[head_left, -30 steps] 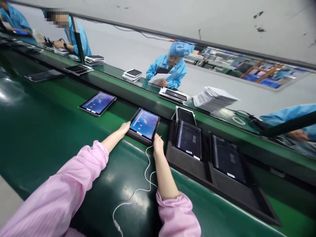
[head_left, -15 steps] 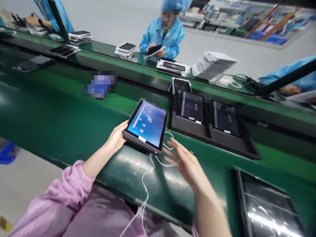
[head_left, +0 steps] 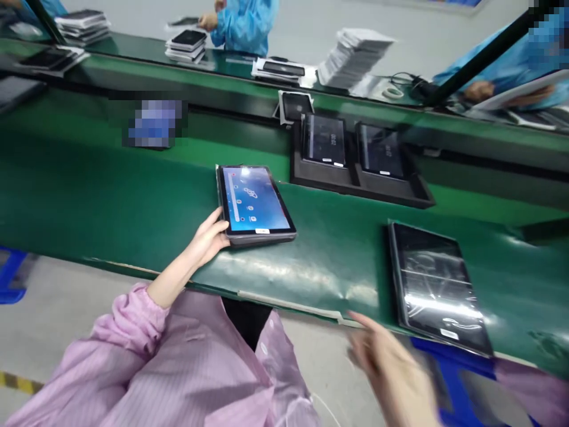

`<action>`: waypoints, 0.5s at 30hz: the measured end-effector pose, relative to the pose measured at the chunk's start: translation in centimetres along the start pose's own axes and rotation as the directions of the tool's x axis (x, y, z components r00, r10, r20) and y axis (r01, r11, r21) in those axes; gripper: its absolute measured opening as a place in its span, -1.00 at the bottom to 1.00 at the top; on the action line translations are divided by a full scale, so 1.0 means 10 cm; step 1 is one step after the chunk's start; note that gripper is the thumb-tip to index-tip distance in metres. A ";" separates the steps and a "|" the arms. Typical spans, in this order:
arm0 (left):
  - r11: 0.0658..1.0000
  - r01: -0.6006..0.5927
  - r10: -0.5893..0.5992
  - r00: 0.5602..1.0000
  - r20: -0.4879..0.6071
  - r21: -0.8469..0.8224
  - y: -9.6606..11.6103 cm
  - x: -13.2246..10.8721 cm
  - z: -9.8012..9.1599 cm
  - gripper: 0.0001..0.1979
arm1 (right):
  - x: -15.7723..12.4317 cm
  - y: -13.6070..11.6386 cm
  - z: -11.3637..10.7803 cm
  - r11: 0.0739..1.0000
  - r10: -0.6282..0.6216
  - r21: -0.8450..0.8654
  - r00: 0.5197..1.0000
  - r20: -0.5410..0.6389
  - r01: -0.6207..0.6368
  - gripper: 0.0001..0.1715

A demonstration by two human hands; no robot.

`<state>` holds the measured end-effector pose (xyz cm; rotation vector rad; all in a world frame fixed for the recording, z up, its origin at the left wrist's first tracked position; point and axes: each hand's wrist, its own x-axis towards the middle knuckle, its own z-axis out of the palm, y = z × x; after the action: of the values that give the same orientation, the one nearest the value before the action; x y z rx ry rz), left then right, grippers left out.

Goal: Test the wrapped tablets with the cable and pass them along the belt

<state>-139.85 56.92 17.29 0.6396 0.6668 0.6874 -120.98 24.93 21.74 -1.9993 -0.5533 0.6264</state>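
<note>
My left hand (head_left: 204,240) grips the left edge of a dark-cased tablet (head_left: 254,198), which lies on the green conveyor belt (head_left: 133,184) with its blue screen lit. My right hand (head_left: 386,367) is motion-blurred near the bottom of the view, past the belt's front edge, with its fingers apart and nothing visible in them. The closest thing to it is a dark tablet under glossy film (head_left: 433,284), lying on the belt.
A black tray (head_left: 355,190) holds two dark-screened tablets. A pixelated patch (head_left: 155,123) covers something on the belt. Across a raised green divider are stacked tablets (head_left: 186,46), a paper stack (head_left: 353,57) and a co-worker's blue sleeve (head_left: 242,24).
My right hand has left the tablet and moved down and right, past the belt edge. The white cable no longer lies on the belt. The view has shifted, and the tablet now lies flatter.
</note>
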 end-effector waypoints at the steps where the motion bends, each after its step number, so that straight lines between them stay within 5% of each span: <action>1: 1.000 0.010 -0.010 1.000 0.011 0.020 -0.03 -0.06 -0.01 -0.10 | 0.09 0.00 0.12 0.999 -0.033 0.023 0.998 0.053 0.032 -0.38; 3: 0.998 0.041 -0.042 0.999 0.015 0.055 -0.10 -0.23 -0.09 -0.07 | 0.25 -0.11 0.34 0.986 -0.165 0.054 0.970 0.181 0.158 -0.40; 5: 0.990 0.091 -0.092 0.996 0.000 0.107 -0.14 -0.41 -0.21 -0.10 | 0.39 -0.33 0.56 0.929 -0.363 0.041 0.885 0.290 0.368 -0.53; 8: 0.963 0.166 -0.160 0.986 -0.047 0.214 -0.12 -0.62 -0.37 -0.25 | 0.60 -0.72 1.02 0.684 -0.630 -0.039 0.616 0.473 0.729 -0.61; 10: 0.952 0.183 -0.171 0.983 -0.071 0.246 -0.07 -0.68 -0.43 -0.35 | 0.76 -0.90 1.41 0.465 -0.696 -0.090 0.427 0.577 0.881 -0.63; 12: 0.946 0.179 -0.161 0.983 -0.088 0.270 -0.03 -0.70 -0.44 -0.41 | 0.89 -0.97 1.76 0.305 -0.700 -0.104 0.297 0.649 0.947 -0.65; 15: 0.880 0.143 -0.099 0.988 -0.121 0.453 0.04 -0.74 -0.43 -0.53 | 1.03 -0.90 1.95 0.229 -0.690 -0.124 0.251 0.679 0.966 -0.66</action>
<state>-147.50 53.04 17.34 0.9998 0.9644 0.4413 -126.45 47.92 19.11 -1.5088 -2.2514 0.2009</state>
